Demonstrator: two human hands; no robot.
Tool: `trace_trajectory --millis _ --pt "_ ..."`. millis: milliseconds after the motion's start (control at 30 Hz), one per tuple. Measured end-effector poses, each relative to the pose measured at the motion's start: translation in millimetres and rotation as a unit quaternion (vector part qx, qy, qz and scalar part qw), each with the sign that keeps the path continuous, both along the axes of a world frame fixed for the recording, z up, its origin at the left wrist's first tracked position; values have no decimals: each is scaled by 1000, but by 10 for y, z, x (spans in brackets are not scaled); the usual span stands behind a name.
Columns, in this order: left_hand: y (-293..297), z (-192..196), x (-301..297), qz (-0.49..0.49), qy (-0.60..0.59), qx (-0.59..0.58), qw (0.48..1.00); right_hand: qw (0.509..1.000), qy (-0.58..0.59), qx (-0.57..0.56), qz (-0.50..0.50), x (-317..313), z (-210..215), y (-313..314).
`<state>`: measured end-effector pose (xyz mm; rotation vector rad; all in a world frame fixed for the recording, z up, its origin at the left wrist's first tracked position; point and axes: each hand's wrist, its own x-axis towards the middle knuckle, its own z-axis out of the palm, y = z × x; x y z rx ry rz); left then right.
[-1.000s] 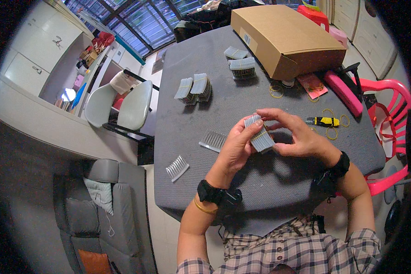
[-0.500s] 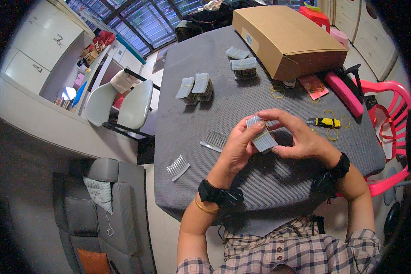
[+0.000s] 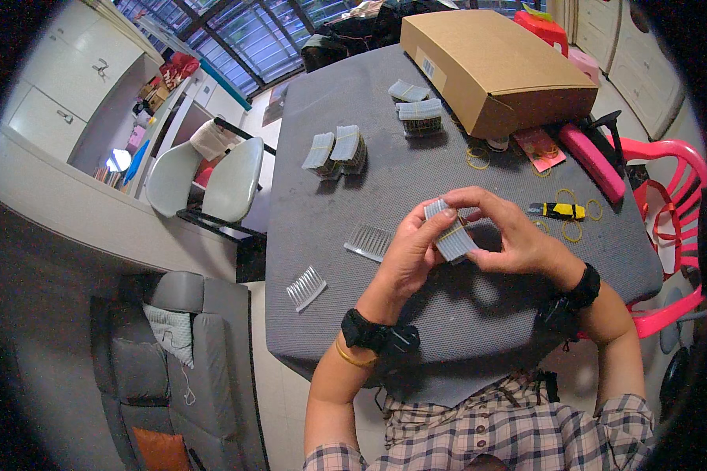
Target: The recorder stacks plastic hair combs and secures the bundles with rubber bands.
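Observation:
Above the table, a banded stack of clear plastic hair combs (image 3: 455, 246) is held between both hands. My left hand (image 3: 407, 250) wraps round its left side, with the thumb pressed on top. The fingers of my right hand (image 3: 520, 238) curl over the far end, and its thumb touches the near end. A yellow rubber band crosses the stack's middle. Left of my left hand lie a loose comb (image 3: 367, 241), partly covered by that hand, and another loose comb (image 3: 306, 288) nearer the table's left edge.
Banded comb stacks (image 3: 349, 149) stand on the grey table (image 3: 322, 86), with more comb stacks (image 3: 419, 116) farther right. A cardboard box (image 3: 503, 67) fills the far right. Near the right edge lie a yellow-black cutter (image 3: 562, 210), rubber bands (image 3: 572, 230) and a pink long object (image 3: 591, 163).
Almost nothing differs. Both hands keep their grip on the comb stack, which has shifted only very slightly.

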<state>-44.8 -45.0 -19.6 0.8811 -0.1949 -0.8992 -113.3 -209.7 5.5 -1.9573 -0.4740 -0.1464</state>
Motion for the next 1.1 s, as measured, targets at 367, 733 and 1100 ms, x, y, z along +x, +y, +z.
trace_trajectory --millis 367,733,1100 --pt "-3 -47 20 0 -17 5 1000 999 -36 -18 7 10 1 -4" --pt "-7 -26 10 -8 -14 5 1000 999 -37 -31 -17 -9 -9 12" --pt "6 -53 23 -7 -21 13 1000 998 -46 -37 -19 8 -34 19"
